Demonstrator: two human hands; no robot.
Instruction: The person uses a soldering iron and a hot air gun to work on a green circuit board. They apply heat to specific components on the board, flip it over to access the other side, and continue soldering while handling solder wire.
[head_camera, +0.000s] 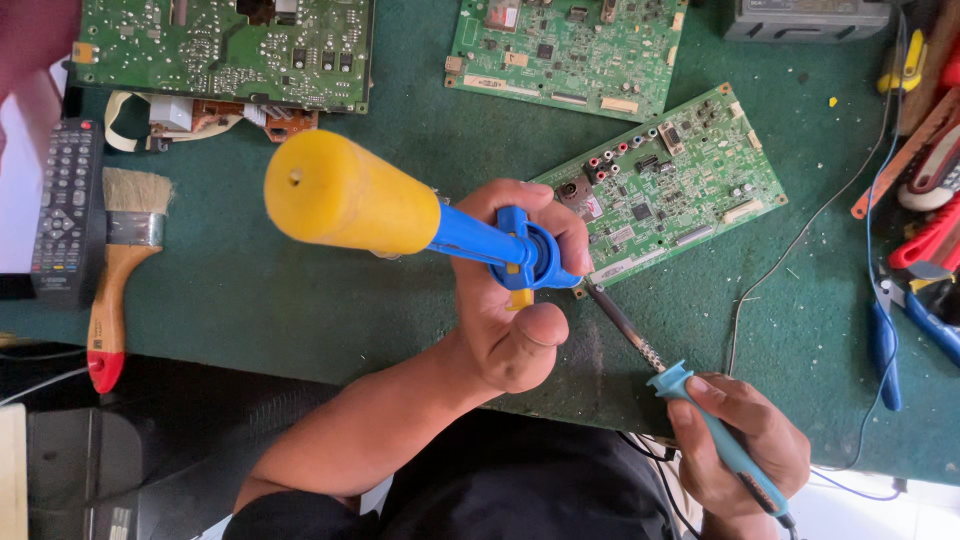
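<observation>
My left hand (515, 300) grips a blue desoldering pump (500, 245) with a big yellow plunger knob (345, 195), held upright over the near corner of a green circuit board (680, 185); my thumb rests by its small yellow button. My right hand (745, 445) holds a light-blue soldering iron (700, 410) like a pen. Its dark metal tip (610, 310) points up-left to the board's near edge, right beside the pump's nozzle, which the hand hides.
Two more green circuit boards (225, 50) (565, 50) lie at the back of the dark green mat (300, 290). A remote control (65, 205) and a wooden-handled brush (125, 260) sit at the left. Pliers and other tools (925, 250) crowd the right edge.
</observation>
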